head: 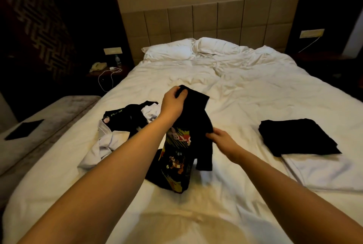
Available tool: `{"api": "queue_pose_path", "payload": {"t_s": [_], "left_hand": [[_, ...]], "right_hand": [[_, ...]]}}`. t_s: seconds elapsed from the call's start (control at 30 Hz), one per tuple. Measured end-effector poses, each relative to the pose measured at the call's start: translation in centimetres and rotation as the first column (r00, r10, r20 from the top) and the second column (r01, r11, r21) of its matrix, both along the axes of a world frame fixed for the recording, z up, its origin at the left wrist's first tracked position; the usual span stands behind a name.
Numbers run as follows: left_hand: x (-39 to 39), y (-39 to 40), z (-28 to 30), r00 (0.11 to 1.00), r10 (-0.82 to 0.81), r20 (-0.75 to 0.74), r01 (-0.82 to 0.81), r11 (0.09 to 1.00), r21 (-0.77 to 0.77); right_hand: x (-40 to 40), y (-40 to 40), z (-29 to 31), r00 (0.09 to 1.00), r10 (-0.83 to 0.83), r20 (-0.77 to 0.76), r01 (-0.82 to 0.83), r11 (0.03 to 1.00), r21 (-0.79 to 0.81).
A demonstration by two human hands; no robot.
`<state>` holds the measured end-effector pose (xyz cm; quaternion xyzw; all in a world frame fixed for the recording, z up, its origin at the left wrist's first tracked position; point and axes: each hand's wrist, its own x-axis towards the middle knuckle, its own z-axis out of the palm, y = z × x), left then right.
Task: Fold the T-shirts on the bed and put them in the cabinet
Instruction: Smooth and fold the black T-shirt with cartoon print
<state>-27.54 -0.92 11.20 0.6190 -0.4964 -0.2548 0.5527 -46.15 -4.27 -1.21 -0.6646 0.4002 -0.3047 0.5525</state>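
Nearest the camera, two bare forearms are stretched out over the white bed (245, 94). A black graphic T-shirt (186, 141) is held up mid-bed: its top corner is pinched by the left hand (172, 102), its right edge nipped by the right hand (222, 139), hem trailing on the sheet. It looks light, floppy and non-slip, so shoulder seams are probably best grabbed. Loads of flat room is left far and right; the unfolded pile (121, 126) crowds the left, the folded black shirt (296, 135) on a folded white one (318, 171) sits right.
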Motion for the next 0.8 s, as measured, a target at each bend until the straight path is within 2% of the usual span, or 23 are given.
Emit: {"api": "queue_pose_path", "payload": {"t_s": [0.07, 0.17, 0.27, 0.33, 0.4, 0.47, 0.57, 0.63, 0.67, 0.73, 0.8], "left_hand": [[1.3, 0.7, 1.3, 0.998, 0.045, -0.036, -0.046, 0.999, -0.012], [2.6, 1.1, 2.5, 0.996, 0.068, -0.063, -0.068, 0.998, 0.005], [2.0, 1.4, 3.2, 0.998, 0.039, -0.056, -0.037, 0.998, 0.043], [0.8, 1.5, 3.4, 0.998, -0.039, -0.054, 0.044, 0.994, 0.097], [-1.0, 1.9, 3.2, 0.993, -0.112, -0.043, 0.117, 0.981, 0.154], [-2.2, 2.4, 2.4, 0.988, -0.147, -0.042, 0.152, 0.974, 0.170], [-2.2, 3.0, -0.2, 0.971, -0.153, -0.182, 0.177, 0.977, 0.122], [-1.6, 3.5, -2.6, 0.966, -0.104, -0.237, 0.135, 0.983, 0.120], [-1.3, 3.8, -4.1, 0.975, -0.084, -0.208, 0.117, 0.981, 0.156], [-0.5, 4.4, -7.6, 0.987, -0.118, -0.109, 0.148, 0.934, 0.326], [0.5, 5.2, -10.8, 0.975, -0.197, -0.098, 0.219, 0.815, 0.537]], "right_hand": [[-0.8, -0.6, 2.6, 0.991, -0.091, 0.096, 0.089, 0.996, 0.027], [-2.0, -0.8, 7.5, 0.970, -0.192, 0.150, 0.192, 0.981, 0.018], [-2.2, -0.3, 10.4, 0.989, -0.118, 0.089, 0.125, 0.989, -0.076], [-1.5, 0.6, 10.9, 0.998, 0.001, 0.068, 0.003, 0.998, -0.059], [-0.1, 1.5, 10.6, 0.994, 0.050, 0.095, -0.046, 0.998, -0.043], [0.9, 2.4, 10.3, 0.987, 0.008, 0.163, -0.001, 0.999, -0.041], [1.0, 2.5, 9.3, 0.965, -0.107, 0.239, 0.106, 0.994, 0.017], [0.6, 2.1, 8.6, 0.958, -0.122, 0.261, 0.108, 0.992, 0.065], [0.3, 1.9, 8.3, 0.947, -0.127, 0.294, 0.097, 0.989, 0.112], [-0.2, 1.6, 7.9, 0.916, -0.143, 0.375, 0.063, 0.974, 0.218], [-0.7, 1.2, 7.6, 0.882, -0.162, 0.443, 0.032, 0.957, 0.288]]}}
